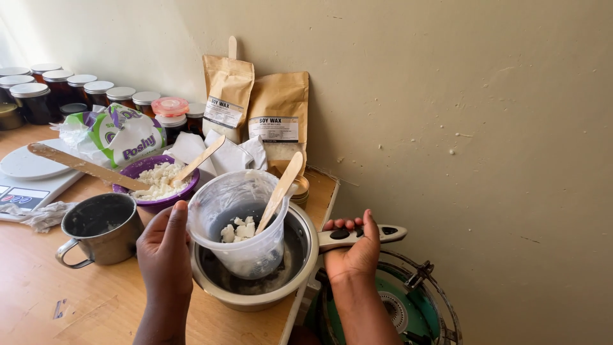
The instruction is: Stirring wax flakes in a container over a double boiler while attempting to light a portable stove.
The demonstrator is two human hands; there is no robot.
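Observation:
My left hand (pixel 165 252) grips the side of a clear plastic jug (pixel 237 220) that stands inside a metal saucepan (pixel 255 294). A few white wax chunks (pixel 237 230) lie in the jug, and a wooden stick (pixel 281 188) leans in it. My right hand (pixel 352 249) holds the saucepan's cream and black handle (pixel 383 234), which juts out past the wooden table's (pixel 96 306) right edge.
A purple bowl (pixel 156 198) of white flakes with two wooden sticks sits behind the jug. A metal mug (pixel 102 228), a white scale (pixel 29 176), a tissue pack (pixel 118 134), two brown paper bags (pixel 278 112) and several lidded jars (pixel 57 86) stand about. A green round appliance (pixel 399 306) sits below right.

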